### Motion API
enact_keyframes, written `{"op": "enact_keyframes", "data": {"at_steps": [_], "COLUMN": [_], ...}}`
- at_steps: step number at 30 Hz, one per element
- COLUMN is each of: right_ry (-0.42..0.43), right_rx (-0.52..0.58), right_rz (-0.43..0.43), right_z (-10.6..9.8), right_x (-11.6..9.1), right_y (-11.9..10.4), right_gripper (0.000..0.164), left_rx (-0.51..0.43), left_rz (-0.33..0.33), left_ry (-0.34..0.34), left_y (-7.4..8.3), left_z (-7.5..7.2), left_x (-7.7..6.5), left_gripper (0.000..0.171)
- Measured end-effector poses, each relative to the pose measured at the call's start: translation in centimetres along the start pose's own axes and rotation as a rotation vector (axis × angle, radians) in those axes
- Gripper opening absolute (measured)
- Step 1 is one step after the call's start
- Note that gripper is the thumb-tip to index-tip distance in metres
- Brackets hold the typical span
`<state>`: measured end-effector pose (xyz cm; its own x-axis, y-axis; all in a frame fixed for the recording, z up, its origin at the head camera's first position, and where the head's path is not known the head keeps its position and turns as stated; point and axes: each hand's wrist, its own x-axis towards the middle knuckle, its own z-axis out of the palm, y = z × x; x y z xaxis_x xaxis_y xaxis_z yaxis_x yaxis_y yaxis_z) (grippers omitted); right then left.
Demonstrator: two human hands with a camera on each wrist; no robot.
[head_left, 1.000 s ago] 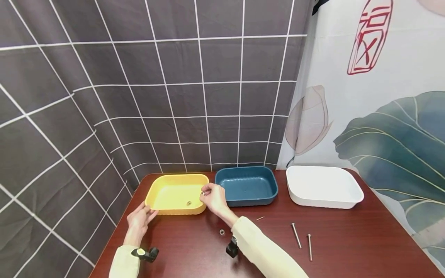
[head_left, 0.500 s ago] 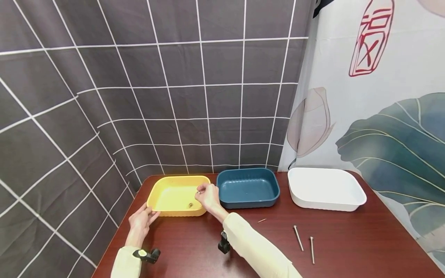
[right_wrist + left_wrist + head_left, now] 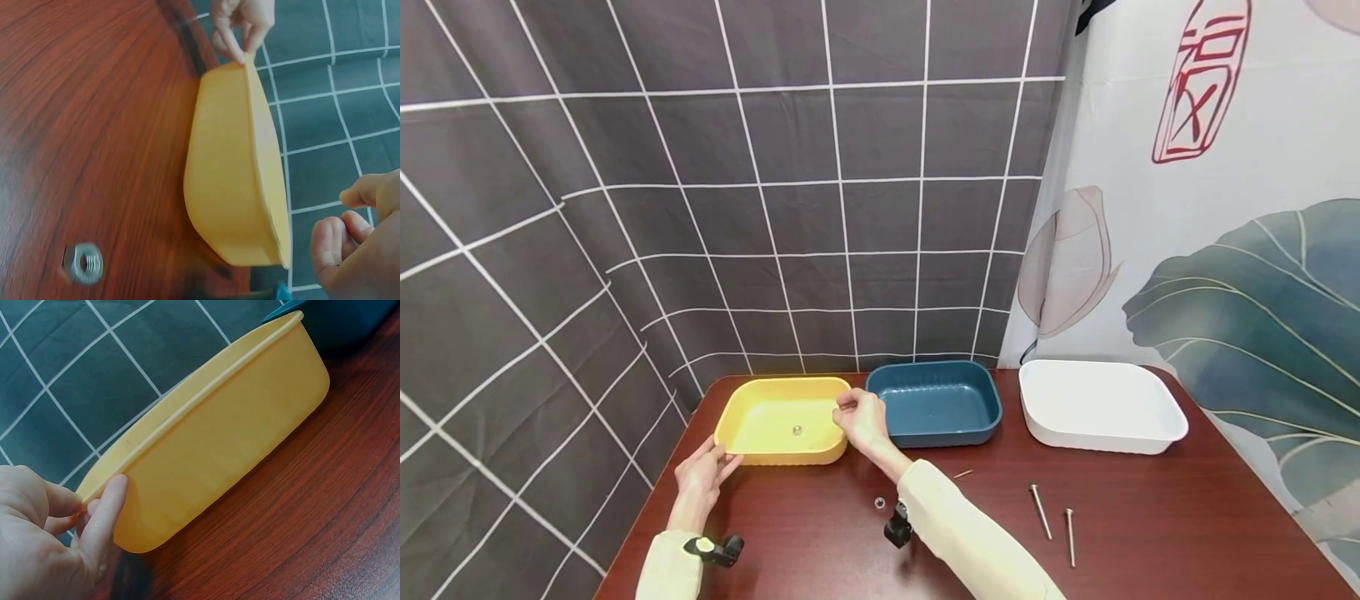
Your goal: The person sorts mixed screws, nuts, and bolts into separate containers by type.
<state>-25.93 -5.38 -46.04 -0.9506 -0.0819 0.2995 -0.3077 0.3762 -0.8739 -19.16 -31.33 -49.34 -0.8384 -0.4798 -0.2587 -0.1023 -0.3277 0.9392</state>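
Note:
My left hand point(image 3: 697, 477) pinches the rim of a yellow tray point(image 3: 782, 458) at its front left corner; in the left wrist view the thumb and fingers point(image 3: 107, 512) lie either side of the rim. Over the tray's right end hovers my right hand point(image 3: 862, 422), fingers loosely curled. The right wrist view shows the thumb apart from the fingertips point(image 3: 322, 240) and nothing between them. Inside the tray lies a small metal nut point(image 3: 797, 430). Another hex nut point(image 3: 880, 502) sits on the table in front, seen large in the right wrist view.
A blue tray point(image 3: 936, 437) stands right of the yellow one, close to my right hand. Farther right is a white tray point(image 3: 1101, 442). Two long bolts point(image 3: 1041, 512) and a small thin pin point(image 3: 962, 473) lie on the brown table. A grid-patterned curtain point(image 3: 880, 217) hangs behind.
My right hand moved left over the yellow tray with a nut at its fingertips, let it go, and drew back right. The left hand keeps its grip on the rim.

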Motion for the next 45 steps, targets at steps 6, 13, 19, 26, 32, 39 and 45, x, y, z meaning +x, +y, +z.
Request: {"op": "enact_keyframes", "data": {"at_steps": [6, 13, 19, 26, 32, 39, 45], "right_ry": [0.016, 0.024, 0.017, 0.009, 0.012, 0.004, -0.002], "right_rx": [0.033, 0.041, 0.075, 0.096, 0.091, 0.054, 0.060], "right_rz": [-0.029, -0.037, -0.035, 0.022, 0.047, 0.085, 0.113], "right_z": [-2.1, -4.4, -5.9, -6.8, -7.6, -8.4, -8.4], "right_x": [-0.8, -2.4, -4.1, -6.3, -7.8, -9.2, -10.2], "right_y": [0.8, 1.5, 1.8, 3.0, 4.2, 5.2, 5.9], "right_gripper": [0.015, 0.017, 0.018, 0.017, 0.019, 0.022, 0.023], "left_rx": [-0.009, -0.009, -0.013, -0.011, -0.008, -0.012, -0.006], "left_rz": [-0.001, -0.005, -0.005, -0.001, -0.009, 0.008, 0.001], "left_ry": [0.006, 0.007, 0.004, 0.005, 0.011, 0.013, 0.015], "left_y": [-0.1, -0.1, 0.2, 0.2, 0.1, 0.1, 0.1], "left_z": [0.0, 0.0, 0.2, 0.2, 0.1, 0.2, 0.2], "left_x": [0.2, 0.1, 0.0, 0.0, 0.0, 0.0, -0.1], "left_gripper": [0.056, 0.056, 0.055, 0.055, 0.055, 0.055, 0.055]}}
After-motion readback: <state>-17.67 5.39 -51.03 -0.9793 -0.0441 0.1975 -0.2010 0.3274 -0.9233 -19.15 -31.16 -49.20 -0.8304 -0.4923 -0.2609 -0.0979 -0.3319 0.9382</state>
